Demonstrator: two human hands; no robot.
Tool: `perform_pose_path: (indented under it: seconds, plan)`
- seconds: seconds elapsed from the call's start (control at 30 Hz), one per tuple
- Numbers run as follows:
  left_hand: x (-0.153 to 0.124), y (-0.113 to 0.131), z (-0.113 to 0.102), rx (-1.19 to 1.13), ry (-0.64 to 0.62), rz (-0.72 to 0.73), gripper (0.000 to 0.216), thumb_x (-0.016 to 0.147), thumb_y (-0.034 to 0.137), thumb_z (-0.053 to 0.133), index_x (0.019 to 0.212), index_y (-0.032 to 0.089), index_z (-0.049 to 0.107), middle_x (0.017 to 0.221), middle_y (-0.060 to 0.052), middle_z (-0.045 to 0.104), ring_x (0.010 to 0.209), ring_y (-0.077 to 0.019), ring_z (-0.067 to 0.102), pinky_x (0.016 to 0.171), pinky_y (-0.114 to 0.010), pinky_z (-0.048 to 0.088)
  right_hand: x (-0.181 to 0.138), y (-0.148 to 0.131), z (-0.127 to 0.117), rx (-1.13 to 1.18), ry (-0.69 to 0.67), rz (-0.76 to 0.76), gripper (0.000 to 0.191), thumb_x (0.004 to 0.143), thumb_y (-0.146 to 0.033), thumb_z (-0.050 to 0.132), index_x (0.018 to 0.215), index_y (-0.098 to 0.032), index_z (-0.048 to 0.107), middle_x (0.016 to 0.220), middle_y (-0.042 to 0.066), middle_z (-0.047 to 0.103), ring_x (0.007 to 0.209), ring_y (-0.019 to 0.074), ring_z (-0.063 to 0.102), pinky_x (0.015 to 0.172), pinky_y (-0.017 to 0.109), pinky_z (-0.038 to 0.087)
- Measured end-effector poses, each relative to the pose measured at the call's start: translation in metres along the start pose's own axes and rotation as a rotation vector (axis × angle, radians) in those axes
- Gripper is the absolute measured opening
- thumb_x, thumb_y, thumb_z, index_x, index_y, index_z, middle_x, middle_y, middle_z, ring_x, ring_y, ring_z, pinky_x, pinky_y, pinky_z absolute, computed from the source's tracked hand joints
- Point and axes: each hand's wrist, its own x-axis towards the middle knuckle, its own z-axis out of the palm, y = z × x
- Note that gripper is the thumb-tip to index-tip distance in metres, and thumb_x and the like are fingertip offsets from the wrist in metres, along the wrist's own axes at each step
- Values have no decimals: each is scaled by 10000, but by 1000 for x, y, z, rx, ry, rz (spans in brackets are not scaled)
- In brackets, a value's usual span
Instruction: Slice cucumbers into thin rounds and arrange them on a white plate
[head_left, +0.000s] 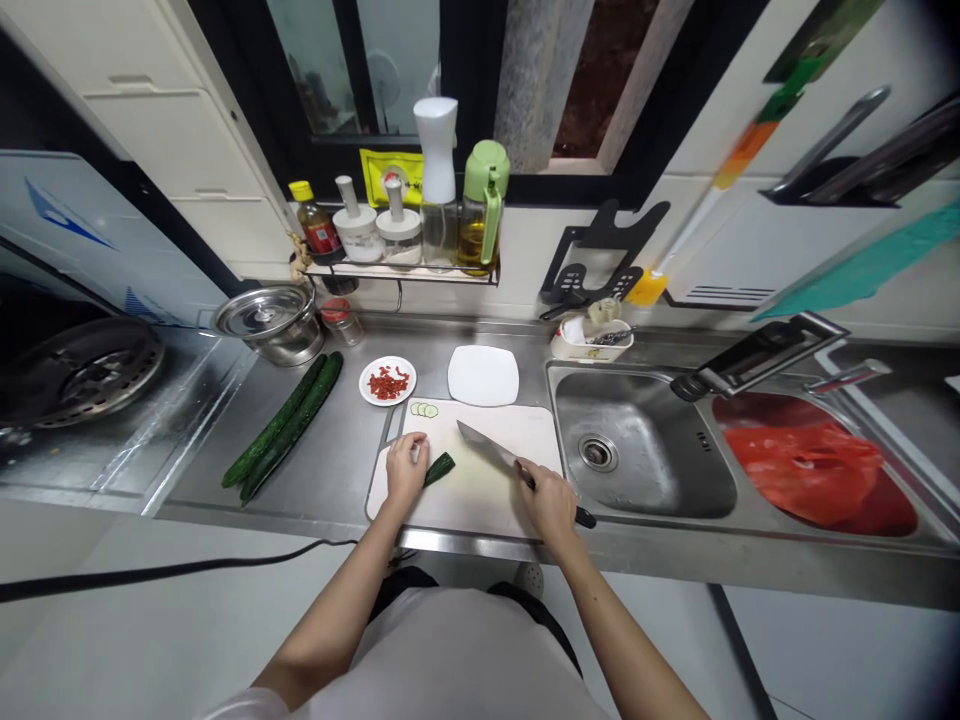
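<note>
My right hand [549, 503] is wrapped round the black handle of a kitchen knife [487, 444]. The blade points up and left over the white cutting board [480, 510]. Right beside a short cut piece of cucumber [439, 468], on the board's left part, is my left hand [407, 468]. Its fingers are curled in towards the thumb, and what is between them I cannot make out. A few thin cucumber slices [424, 410] overlap at the board's upper left corner.
Two whole cucumbers [289, 430] lie at left, near a lidded steel pot [274, 325]. Behind the board are a plate of chopped red bits [388, 381] and a white square plate [484, 375]. The sink [637, 450] adjoins at right. A condiment shelf [420, 272] hangs above.
</note>
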Motion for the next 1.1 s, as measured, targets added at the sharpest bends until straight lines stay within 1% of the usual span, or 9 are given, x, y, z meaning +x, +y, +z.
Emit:
perform_pose_path:
  seconds: [0.07,0.13,0.2,0.27,0.47,0.57,0.83,1.0,1.1]
  plan:
    - [-8,1,1,-2,-24,29,190,866,279,495,944,201,650,948,-57,682,919,-192,595,874,-326,447,-1,-5,-1,38,-29,-2,316,927,-337,425,1156,-283,637,973,21,702,878,165,613,723,242,343]
    - [-14,2,2,-3,-61,70,198,877,277,486,938,209,661,961,-56,683,946,-191,593,896,-331,440,-2,-11,-2,56,-91,-30,324,944,-364,392,1148,-282,630,985,16,703,870,159,616,689,234,336]
    - [-20,2,3,-5,-97,111,206,884,281,487,936,216,675,977,-54,683,964,-189,593,911,-336,435,-3,-18,-3,35,-173,-74,330,959,-367,356,1102,-269,637,925,16,706,832,155,616,648,232,316]
    - [-24,2,4,-6,-120,140,209,885,293,500,949,222,686,994,-53,682,969,-187,595,915,-337,437,-4,-26,-4,-3,-227,-98,336,966,-366,335,1059,-245,634,885,27,700,807,158,615,627,237,300]
    - [-28,-1,7,-36,-138,195,211,887,305,522,974,232,700,997,-49,685,961,-172,595,910,-319,449,-6,-45,-6,-62,-302,-144,343,976,-364,312,1046,-197,603,916,71,690,824,177,626,654,244,320]
    - [-29,-1,8,-43,-144,206,220,892,310,520,993,230,699,1004,-52,682,973,-170,592,914,-314,451,-7,-51,-6,-65,-322,-164,329,978,-353,313,1072,-190,583,936,81,690,855,185,630,670,247,330]
    - [-30,-2,12,-43,-132,200,225,896,309,517,1003,223,695,1013,-56,679,991,-173,586,925,-317,448,-10,-58,-1,-54,-290,-199,297,969,-325,321,1099,-193,554,920,72,695,857,193,642,641,250,325]
    - [-31,-3,13,-65,-111,231,229,907,296,507,1005,216,698,991,-55,683,971,-165,588,907,-311,457,-11,-61,-4,-71,-311,-196,304,972,-316,304,1088,-191,555,936,81,694,874,204,643,662,258,345]
    - [-31,-7,16,-85,-91,282,218,906,292,517,994,218,702,972,-50,688,947,-167,593,882,-322,469,-11,-62,-6,-66,-341,-192,305,972,-315,308,1111,-189,548,968,88,691,904,203,638,696,258,361]
